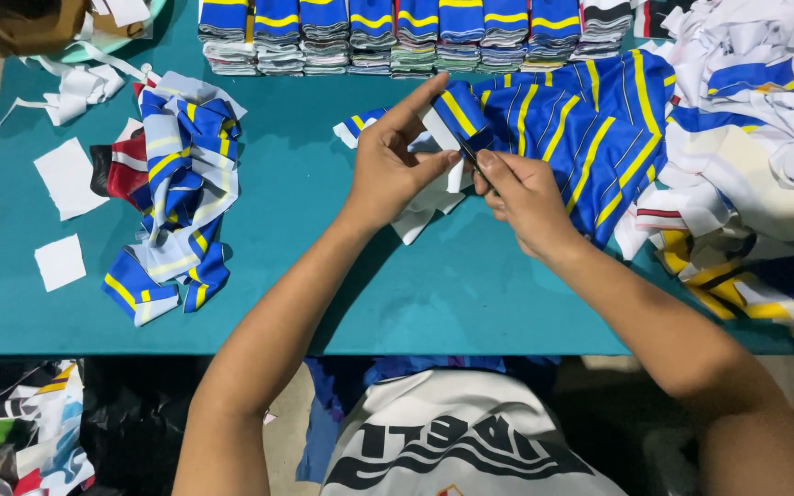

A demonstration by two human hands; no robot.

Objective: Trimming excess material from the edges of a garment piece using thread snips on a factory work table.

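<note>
Teal table bears a blue, yellow-striped fabric strip, pinched by the left hand; right hand is closed on small scissors.

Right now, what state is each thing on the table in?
Left hand: pinching the striped fabric piece.
Right hand: gripping a small dark tool at the fabric.
Striped fabric piece: held up, folded.
Folded stacks: neatly rowed.
Loose strips: heaped, tangled.
White squares: lying flat.
</note>
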